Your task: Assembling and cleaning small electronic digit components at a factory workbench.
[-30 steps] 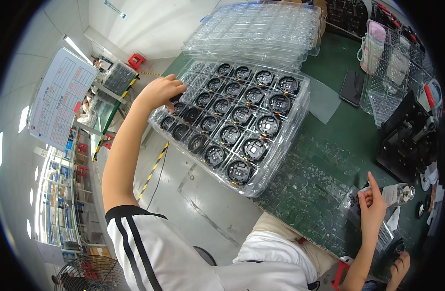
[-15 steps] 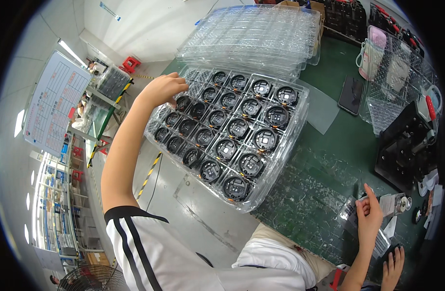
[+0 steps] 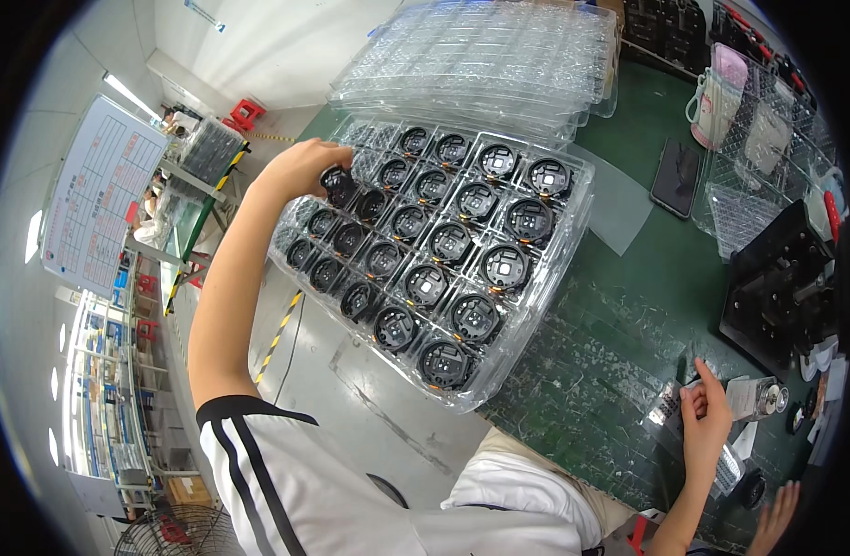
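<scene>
My left hand [image 3: 315,165] is at the far left part of a clear plastic tray [image 3: 499,389], its fingers closed on a black round housing [image 3: 338,187] that stands tilted above its pocket. Rows of similar black round housings [image 3: 506,267] with small parts inside fill most of the tray's pockets. Over the green table at right, my right hand [image 3: 706,415] has its fingers curled with the index finger pointing up. A thin dark thing seems to lie by its fingertips, too small to name. Beside it are a clear perforated strip [image 3: 727,468] and a small clear container [image 3: 751,397].
Stacked clear trays [image 3: 480,60] stand behind the full tray. A phone [image 3: 675,178], a pink and white cup [image 3: 718,97] and a black fixture [image 3: 779,278] occupy the right side. Another person's hand [image 3: 777,514] is at lower right, near a black round part [image 3: 751,488].
My left hand has gripped a black round housing and tilted it up from the tray. My right hand has hardly moved. The other person's hand has shifted right, uncovering a black round part.
</scene>
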Tool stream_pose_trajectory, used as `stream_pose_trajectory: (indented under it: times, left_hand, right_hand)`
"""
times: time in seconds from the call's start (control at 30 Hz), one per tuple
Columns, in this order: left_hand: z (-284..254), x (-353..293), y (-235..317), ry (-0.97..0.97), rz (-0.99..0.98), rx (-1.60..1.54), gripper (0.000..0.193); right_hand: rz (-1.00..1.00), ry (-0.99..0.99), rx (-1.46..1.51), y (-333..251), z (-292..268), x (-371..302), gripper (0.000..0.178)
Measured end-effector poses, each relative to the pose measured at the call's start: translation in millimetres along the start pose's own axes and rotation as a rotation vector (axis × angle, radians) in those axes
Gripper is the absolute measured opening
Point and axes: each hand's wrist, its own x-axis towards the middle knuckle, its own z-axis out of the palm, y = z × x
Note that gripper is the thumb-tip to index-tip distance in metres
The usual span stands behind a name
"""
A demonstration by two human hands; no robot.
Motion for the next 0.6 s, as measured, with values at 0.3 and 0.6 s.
stream_pose_trajectory:
  times: [0.3, 0.6]
  left_hand:
    - [3, 18, 4, 0.292, 0.068, 0.253, 0.037]
    - [10, 56, 12, 0.542, 0.063, 0.248, 0.032]
  right_hand:
    - [-0.011, -0.005, -0.024, -3, -1, 0, 0.046]
    - [-0.004, -0.013, -0.027, -3, -1, 1, 0.045]
